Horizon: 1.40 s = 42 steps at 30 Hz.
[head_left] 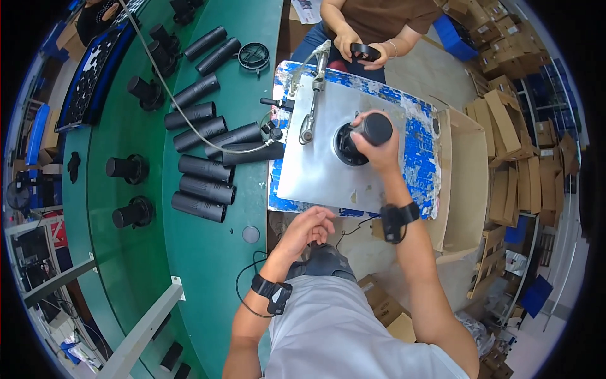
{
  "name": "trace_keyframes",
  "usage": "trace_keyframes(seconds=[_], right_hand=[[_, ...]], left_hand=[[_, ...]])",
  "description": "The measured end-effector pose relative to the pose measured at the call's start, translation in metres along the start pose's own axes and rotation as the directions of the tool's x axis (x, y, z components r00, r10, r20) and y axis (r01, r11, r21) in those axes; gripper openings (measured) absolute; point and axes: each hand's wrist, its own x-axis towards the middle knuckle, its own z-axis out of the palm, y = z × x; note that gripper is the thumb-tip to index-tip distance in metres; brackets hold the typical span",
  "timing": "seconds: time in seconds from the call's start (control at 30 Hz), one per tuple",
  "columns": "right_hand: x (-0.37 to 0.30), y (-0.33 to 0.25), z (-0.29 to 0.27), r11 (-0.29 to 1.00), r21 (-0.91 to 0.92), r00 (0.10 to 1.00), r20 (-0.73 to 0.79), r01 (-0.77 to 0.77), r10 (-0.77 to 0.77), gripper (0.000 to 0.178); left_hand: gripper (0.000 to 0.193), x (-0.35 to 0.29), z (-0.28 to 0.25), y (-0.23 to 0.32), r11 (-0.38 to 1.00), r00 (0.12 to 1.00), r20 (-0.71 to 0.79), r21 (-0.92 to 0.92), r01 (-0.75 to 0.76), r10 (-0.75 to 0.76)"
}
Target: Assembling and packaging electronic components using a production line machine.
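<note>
My right hand point(379, 150) is wrapped round a black cylindrical housing point(379, 128), whose wide round base point(344, 146) stands on a silver metal plate point(303, 180). The housing's top tilts toward the right; my palm and fingers hide part of its body. Just off the plate's near edge, my left hand point(308, 231) hovers in front of my body. Its fingers are loosely bent and apart, with nothing visible in them. A small pneumatic cylinder point(315, 95) with a rod lies across the plate's left part, beside a black-handled valve point(276, 102).
Several black tubes point(203, 187) lie on the green bench point(208, 252) at left, near a black ring-shaped grille point(254, 57). Assembled housings point(127, 168) stand farther left. A hose point(170, 95) crosses above. Opposite, a co-worker's hands point(363, 49) hold a black ring. An open carton point(464, 183) adjoins the right.
</note>
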Motion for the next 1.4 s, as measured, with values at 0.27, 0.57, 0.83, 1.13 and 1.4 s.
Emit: trace_keyframes(seconds=[0.27,0.57,0.83,1.13,1.4], right_hand=[[-0.019,0.027,0.029,1.000,0.000,0.887,-0.462,-0.015,0.013,0.038],[-0.011,0.038,0.000,0.960,0.279,0.987,-0.156,0.023,0.022,0.039],[-0.013,0.034,0.009,0.989,0.131,0.979,-0.200,0.075,-0.048,0.036],[-0.010,0.037,0.000,0.984,0.157,0.989,-0.135,0.080,-0.058,0.037],[0.001,0.003,-0.002,0.988,0.111,0.974,-0.212,0.106,-0.081,0.035]], left_hand=[[0.024,0.002,-0.002,0.002,0.999,1.000,-0.024,0.036,0.014,-0.013],[0.016,0.031,-0.037,0.124,0.667,0.730,-0.196,0.604,-0.436,0.654],[0.039,0.142,-0.073,0.194,-0.178,0.666,-0.063,0.941,0.288,0.744],[0.046,0.156,-0.072,0.194,-0.136,0.689,-0.190,0.911,0.389,0.699],[0.041,0.120,-0.101,0.210,-0.086,0.724,-0.104,0.972,0.221,0.682]])
